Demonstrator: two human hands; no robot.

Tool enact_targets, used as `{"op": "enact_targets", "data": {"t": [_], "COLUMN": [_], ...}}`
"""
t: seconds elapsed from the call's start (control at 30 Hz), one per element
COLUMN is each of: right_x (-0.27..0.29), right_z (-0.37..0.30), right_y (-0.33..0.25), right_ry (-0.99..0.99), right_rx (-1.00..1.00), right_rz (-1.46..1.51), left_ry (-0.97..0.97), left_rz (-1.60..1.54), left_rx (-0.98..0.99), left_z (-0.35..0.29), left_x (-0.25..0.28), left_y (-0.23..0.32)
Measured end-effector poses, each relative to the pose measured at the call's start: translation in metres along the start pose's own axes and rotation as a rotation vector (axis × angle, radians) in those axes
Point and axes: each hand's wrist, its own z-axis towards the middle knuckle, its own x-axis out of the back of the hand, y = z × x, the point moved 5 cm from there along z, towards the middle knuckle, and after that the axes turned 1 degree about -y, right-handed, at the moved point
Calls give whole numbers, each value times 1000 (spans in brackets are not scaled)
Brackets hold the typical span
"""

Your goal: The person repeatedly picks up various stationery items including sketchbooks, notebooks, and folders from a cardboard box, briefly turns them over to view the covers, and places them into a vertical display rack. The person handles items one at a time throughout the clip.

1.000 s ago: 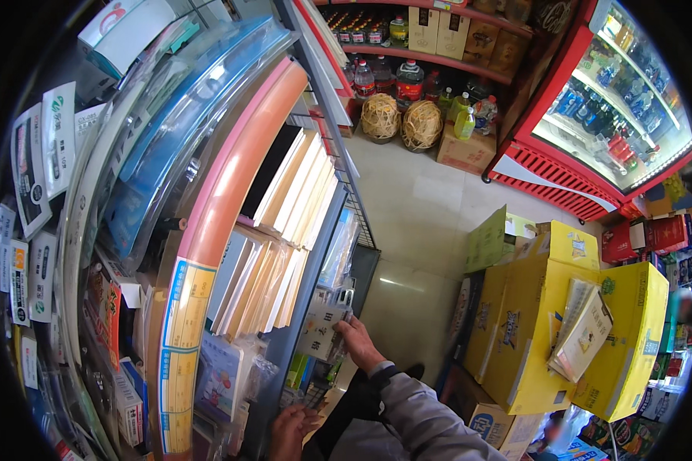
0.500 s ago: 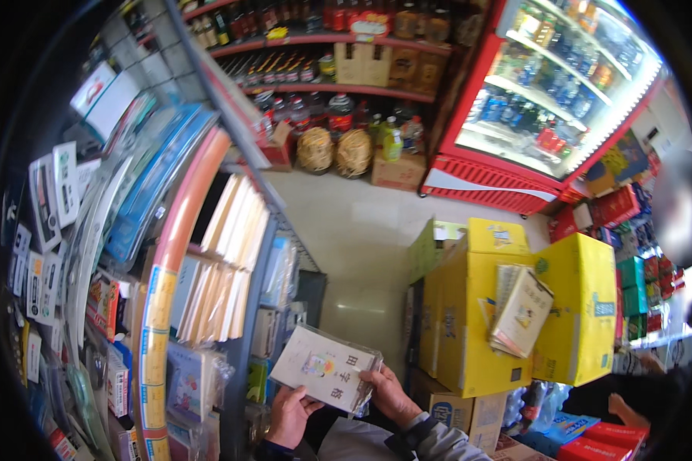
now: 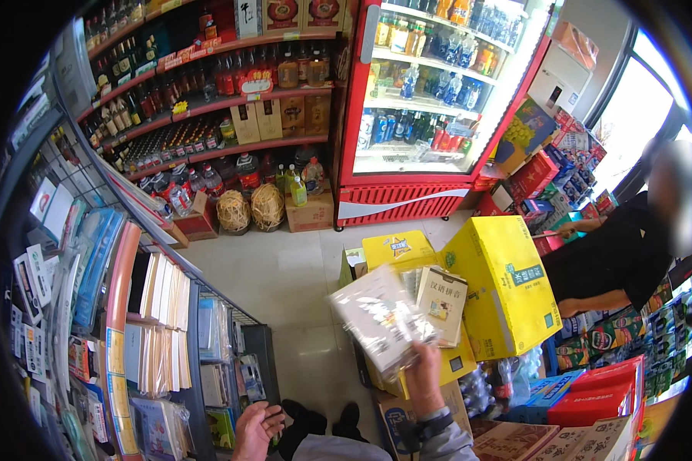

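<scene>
My right hand [image 3: 425, 376] grips the near right corner of a plastic-wrapped pack of exercise books [image 3: 380, 316]. The pack has a pale cover, smeared by motion and glare. It is tilted above the yellow cartons, left of a stack of beige-covered booklets [image 3: 443, 301] lying on them. Whether the pack touches the cartons I cannot tell. My left hand [image 3: 258, 432] is low in the view, beside the stationery shelf, its fingers loosely bent and apart with nothing in them.
Yellow cartons [image 3: 507, 288] stand to the right of the tiled floor [image 3: 304, 307]. A stationery rack [image 3: 119, 330] with paper and notebooks lines the left. Bottle shelves [image 3: 231, 100] and a red drinks fridge [image 3: 407, 201] are at the back. Another person [image 3: 611, 261] stands at the right.
My right hand has carried the exercise books over to the yellow cartons. My left hand has let go of them and dropped lower left. The view has swung right.
</scene>
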Motion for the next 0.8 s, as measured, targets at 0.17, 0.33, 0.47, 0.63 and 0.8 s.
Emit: {"op": "enact_targets", "data": {"t": [0.17,0.33,0.47,0.63,0.8], "right_x": [80,159,146,95,18], "right_z": [71,122,74,-12,-35], "right_y": [-30,11,-1,23,88], "right_ry": [104,294,259,240,-185], "right_rx": [235,8,85,-41,-534], "right_rz": [36,151,-91,-235,-395], "left_ry": [59,22,108,204,277], "left_rz": [5,-69,-70,-163,-190], "left_rx": [31,22,-26,-6,1], "left_z": [-11,-14,-26,-32,-46], "left_x": [1,24,43,78,96], "left_y": [3,-6,-13,-28,-36]}}
